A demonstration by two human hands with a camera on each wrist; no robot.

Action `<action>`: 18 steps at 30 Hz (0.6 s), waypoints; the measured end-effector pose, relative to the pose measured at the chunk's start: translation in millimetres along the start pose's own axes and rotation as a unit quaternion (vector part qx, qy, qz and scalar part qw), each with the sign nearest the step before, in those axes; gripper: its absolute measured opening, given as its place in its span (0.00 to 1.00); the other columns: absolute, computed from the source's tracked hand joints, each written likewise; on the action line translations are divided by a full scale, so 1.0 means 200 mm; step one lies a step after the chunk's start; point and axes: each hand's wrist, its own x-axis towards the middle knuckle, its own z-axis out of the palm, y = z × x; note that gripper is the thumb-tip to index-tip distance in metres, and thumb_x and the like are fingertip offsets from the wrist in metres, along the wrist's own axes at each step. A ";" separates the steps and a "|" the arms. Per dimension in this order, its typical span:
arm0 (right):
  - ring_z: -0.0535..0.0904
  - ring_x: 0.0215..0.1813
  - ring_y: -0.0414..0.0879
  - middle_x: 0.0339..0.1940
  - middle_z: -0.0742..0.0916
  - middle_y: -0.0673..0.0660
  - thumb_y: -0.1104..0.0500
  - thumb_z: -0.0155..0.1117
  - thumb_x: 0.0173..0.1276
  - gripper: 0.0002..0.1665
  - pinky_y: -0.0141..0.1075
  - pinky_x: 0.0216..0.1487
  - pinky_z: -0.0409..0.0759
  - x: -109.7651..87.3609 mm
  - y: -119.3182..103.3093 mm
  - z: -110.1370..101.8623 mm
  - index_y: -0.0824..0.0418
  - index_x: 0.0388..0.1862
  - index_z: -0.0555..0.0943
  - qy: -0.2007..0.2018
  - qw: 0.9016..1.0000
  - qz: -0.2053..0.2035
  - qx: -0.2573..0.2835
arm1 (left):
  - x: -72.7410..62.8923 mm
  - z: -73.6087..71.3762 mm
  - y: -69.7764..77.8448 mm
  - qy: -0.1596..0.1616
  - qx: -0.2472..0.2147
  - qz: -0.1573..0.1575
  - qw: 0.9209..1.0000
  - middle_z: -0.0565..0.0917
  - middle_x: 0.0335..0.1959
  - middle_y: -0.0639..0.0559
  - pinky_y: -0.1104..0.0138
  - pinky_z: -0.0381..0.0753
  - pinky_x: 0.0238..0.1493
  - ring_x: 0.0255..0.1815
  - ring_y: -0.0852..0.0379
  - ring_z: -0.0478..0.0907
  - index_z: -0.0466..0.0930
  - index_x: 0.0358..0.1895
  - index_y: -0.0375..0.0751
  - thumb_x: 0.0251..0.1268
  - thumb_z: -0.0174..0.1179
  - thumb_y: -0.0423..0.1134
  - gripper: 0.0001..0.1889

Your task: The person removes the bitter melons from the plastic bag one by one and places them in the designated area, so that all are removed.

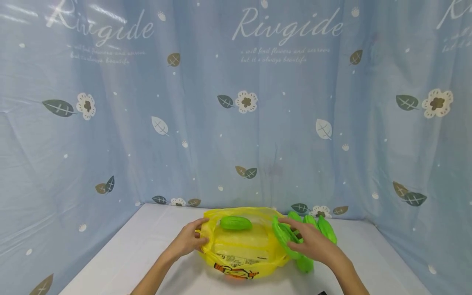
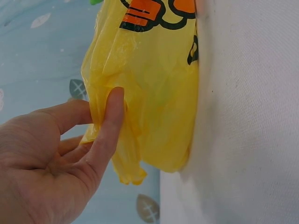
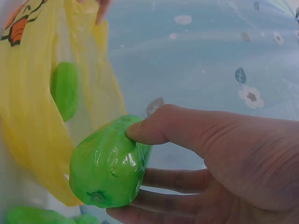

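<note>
A yellow plastic bag [image 1: 269,268] with an orange and black print lies with its mouth spread wide. My left hand [image 1: 189,238] pinches its left edge; in the left wrist view, thumb and fingers [image 2: 110,116] have the thin film between them. Inside the bag rests one green cucumber-like vegetable [image 1: 236,223]. At the right edge of the mouth, my right hand [image 1: 311,241] grips another glossy, ridged cucumber-like vegetable [image 3: 110,163], its thumb on one side and fingers on the other. That piece overlaps the bag's rim in the head view.
Several more green cucumber-like vegetables [image 1: 327,229] lie right of the bag, partly behind my right hand. The white table [image 1: 140,246] ends at a blue patterned curtain [image 1: 206,135] at the back and sides. A small dark object [image 1: 322,293] shows at the front edge.
</note>
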 end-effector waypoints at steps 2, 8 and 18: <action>0.80 0.58 0.62 0.62 0.81 0.63 0.57 0.69 0.64 0.39 0.45 0.42 0.85 -0.02 0.01 -0.01 0.54 0.73 0.67 0.003 1.000 0.009 0.001 | 0.00 0.00 0.00 0.001 0.000 -0.001 1.000 0.75 0.57 0.32 0.61 0.89 0.29 0.44 0.50 0.84 0.59 0.73 0.30 0.62 0.64 0.31 0.36; 0.80 0.57 0.61 0.58 0.83 0.64 0.56 0.70 0.63 0.40 0.46 0.42 0.86 -0.07 0.07 -0.06 0.54 0.72 0.67 0.011 0.999 0.040 0.003 | 0.00 0.00 0.00 0.004 -0.001 -0.002 1.000 0.75 0.57 0.32 0.61 0.89 0.28 0.44 0.49 0.84 0.59 0.73 0.30 0.61 0.65 0.30 0.37; 0.83 0.52 0.61 0.60 0.81 0.66 0.56 0.70 0.63 0.32 0.46 0.42 0.87 -0.14 0.19 -0.11 0.56 0.66 0.74 0.010 0.999 0.050 -0.013 | -0.01 0.00 0.01 0.003 -0.008 0.003 1.000 0.76 0.56 0.32 0.60 0.89 0.27 0.42 0.49 0.84 0.59 0.72 0.28 0.61 0.65 0.30 0.37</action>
